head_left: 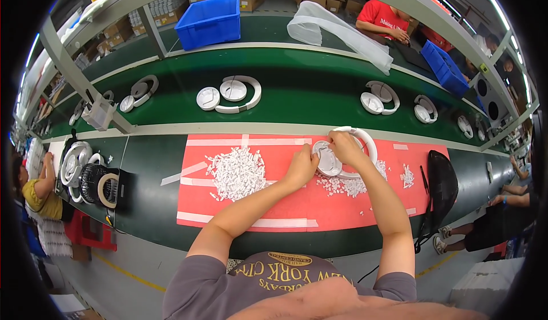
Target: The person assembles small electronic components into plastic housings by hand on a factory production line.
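A factory line: a green belt (297, 89) carrying white headsets runs behind the bench (154, 189). On the bench's red mat (297, 206), both hands, left (301, 167) and right (345, 148), fingers closed, grip a headset (365, 143) beside white scraps (237, 171).

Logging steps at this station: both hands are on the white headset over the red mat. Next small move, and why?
Probably lift the white headset off the red mat and set it on the green belt. Left hand and right hand both grip it near the belt's edge, and similar headsets lie spaced along the belt.
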Action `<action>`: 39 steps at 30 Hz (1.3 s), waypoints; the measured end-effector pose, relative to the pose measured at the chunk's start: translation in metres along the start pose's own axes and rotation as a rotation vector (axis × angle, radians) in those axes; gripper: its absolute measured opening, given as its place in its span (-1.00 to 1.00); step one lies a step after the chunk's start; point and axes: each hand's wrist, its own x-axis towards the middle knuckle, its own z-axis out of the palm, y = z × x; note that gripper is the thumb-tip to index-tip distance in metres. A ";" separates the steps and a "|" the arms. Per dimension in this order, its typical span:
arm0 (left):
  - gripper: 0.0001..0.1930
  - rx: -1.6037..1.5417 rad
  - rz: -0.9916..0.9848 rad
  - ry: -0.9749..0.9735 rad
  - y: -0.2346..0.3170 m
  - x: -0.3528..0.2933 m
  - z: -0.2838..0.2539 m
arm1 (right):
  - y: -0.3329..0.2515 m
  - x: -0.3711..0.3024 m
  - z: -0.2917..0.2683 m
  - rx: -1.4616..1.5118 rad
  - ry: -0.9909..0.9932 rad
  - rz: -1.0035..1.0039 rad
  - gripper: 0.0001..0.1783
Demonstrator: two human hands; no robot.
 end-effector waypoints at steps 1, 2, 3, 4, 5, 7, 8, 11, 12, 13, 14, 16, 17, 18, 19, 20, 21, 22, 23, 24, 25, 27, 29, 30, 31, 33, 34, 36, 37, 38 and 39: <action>-0.80 0.001 0.001 -0.004 0.001 0.001 0.001 | 0.004 0.004 -0.002 -0.074 -0.066 -0.034 -0.94; -0.80 0.003 0.017 0.017 0.003 0.003 0.003 | 0.007 0.008 -0.004 -0.148 -0.133 -0.068 -0.92; -0.81 0.005 0.032 0.040 0.005 0.004 0.002 | 0.006 0.011 -0.007 -0.145 -0.132 -0.067 -0.92; -0.81 0.008 0.031 0.038 0.008 0.004 0.002 | 0.005 0.014 -0.011 -0.145 -0.162 -0.078 -0.92; -0.81 0.004 0.014 0.025 0.010 0.005 0.001 | 0.005 0.015 -0.014 -0.144 -0.191 -0.088 -0.92; -0.82 0.000 -0.002 0.013 0.011 0.007 0.001 | 0.007 0.016 -0.014 -0.134 -0.199 -0.093 -0.92; -0.82 0.018 -0.014 0.011 0.009 0.008 0.002 | 0.009 0.017 -0.013 -0.124 -0.208 -0.097 -0.92; -0.82 -0.004 -0.029 0.003 -0.002 0.012 0.006 | 0.012 0.019 -0.004 -0.157 -0.159 -0.135 -0.93; -0.82 -0.043 -0.031 -0.007 -0.004 0.012 0.006 | 0.013 0.020 -0.002 -0.156 -0.160 -0.134 -0.93; -0.82 -0.043 -0.032 -0.008 -0.006 0.012 0.006 | 0.013 0.021 -0.002 -0.112 -0.170 -0.108 -0.93; -0.82 -0.011 -0.026 -0.001 -0.007 0.011 0.006 | 0.014 0.021 -0.001 -0.069 -0.179 -0.083 -0.93; -0.82 0.020 -0.023 0.006 -0.006 0.010 0.005 | 0.014 0.021 0.003 -0.085 -0.170 -0.082 -0.93; -0.81 -0.037 -0.054 -0.008 -0.006 0.010 0.005 | 0.014 0.021 0.005 -0.102 -0.158 -0.082 -0.93; -0.81 -0.095 -0.084 -0.022 -0.005 0.010 0.005 | 0.016 0.020 0.006 -0.102 -0.160 -0.082 -0.93; -0.81 -0.095 -0.086 -0.022 -0.007 0.010 0.006 | 0.020 0.021 0.007 -0.091 -0.155 -0.084 -0.94; -0.81 -0.072 -0.066 -0.009 -0.009 0.010 0.008 | 0.022 0.021 0.007 -0.081 -0.151 -0.085 -0.94; -0.81 -0.048 -0.048 0.005 -0.011 0.010 0.008 | 0.020 0.021 0.005 -0.079 -0.154 -0.087 -0.94; -0.81 -0.047 -0.051 0.006 -0.012 0.009 0.009 | 0.018 0.021 0.002 -0.076 -0.175 -0.095 -0.94; -0.80 -0.056 -0.048 0.002 -0.013 0.009 0.010 | 0.016 0.022 0.000 -0.073 -0.196 -0.104 -0.93; -0.80 -0.066 -0.042 -0.008 -0.007 0.009 0.008 | 0.018 0.023 0.000 -0.072 -0.197 -0.100 -0.93; -0.80 -0.067 -0.043 -0.012 0.000 0.010 0.006 | 0.020 0.025 0.002 -0.109 -0.206 -0.087 -0.93; -0.79 0.201 -0.111 -0.097 0.014 0.013 -0.001 | 0.021 0.026 0.003 -0.146 -0.215 -0.074 -0.93; -0.78 0.379 0.228 -0.055 0.010 0.017 -0.003 | 0.020 0.028 0.003 -0.148 -0.217 -0.113 -0.93; -0.76 0.554 0.568 -0.011 0.009 0.018 -0.005 | 0.018 0.028 0.002 -0.147 -0.217 -0.114 -0.93; -0.76 0.555 0.568 -0.011 0.008 0.017 -0.008 | 0.015 0.028 -0.001 -0.151 -0.253 -0.077 -0.92; -0.75 0.500 0.868 -0.131 0.007 0.014 -0.015 | 0.015 0.028 -0.004 -0.154 -0.288 -0.038 -0.91; -0.75 0.499 0.870 -0.132 0.002 0.014 -0.015 | 0.015 0.028 -0.005 -0.152 -0.286 -0.036 -0.91; -0.78 0.736 1.000 -0.186 -0.007 0.015 -0.015 | 0.016 0.029 -0.007 -0.150 -0.284 -0.034 -0.90; -0.78 0.736 1.000 -0.186 -0.006 0.014 -0.014 | 0.016 0.030 -0.007 -0.166 -0.298 -0.028 -0.90; -0.81 0.749 0.984 -0.222 -0.004 0.012 -0.013 | 0.015 0.030 -0.007 -0.182 -0.313 -0.022 -0.90; -0.83 0.763 0.966 -0.257 0.001 0.010 -0.012 | 0.013 0.029 -0.008 -0.181 -0.315 -0.023 -0.90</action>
